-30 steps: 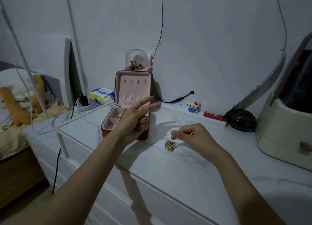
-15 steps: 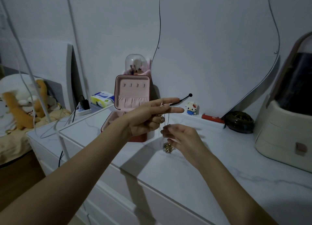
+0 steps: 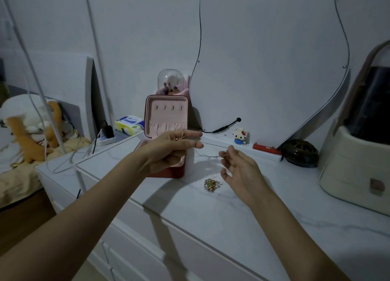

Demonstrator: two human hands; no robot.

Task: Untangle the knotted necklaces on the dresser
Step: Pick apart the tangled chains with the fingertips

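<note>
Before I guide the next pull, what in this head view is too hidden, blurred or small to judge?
- Thin chain between left hand and right hand: too fine and dim to trace its full path or knots.
- Gold tangle on the dresser: too small to count strands.
- Jewelry box tray: hidden by the left hand.

Both bare forearms reach forward from the lower frame edges, hands raised. Left hand (image 3: 172, 148): palm turned inward, index and middle fingers (image 3: 193, 134) extended to the right, thumb beneath them, thin gold ring visible. Right hand (image 3: 238, 168): palm facing left, fingers loosely curled, fingertips (image 3: 223, 154) drawn together as if pinching. Hands near, not touching.
</note>
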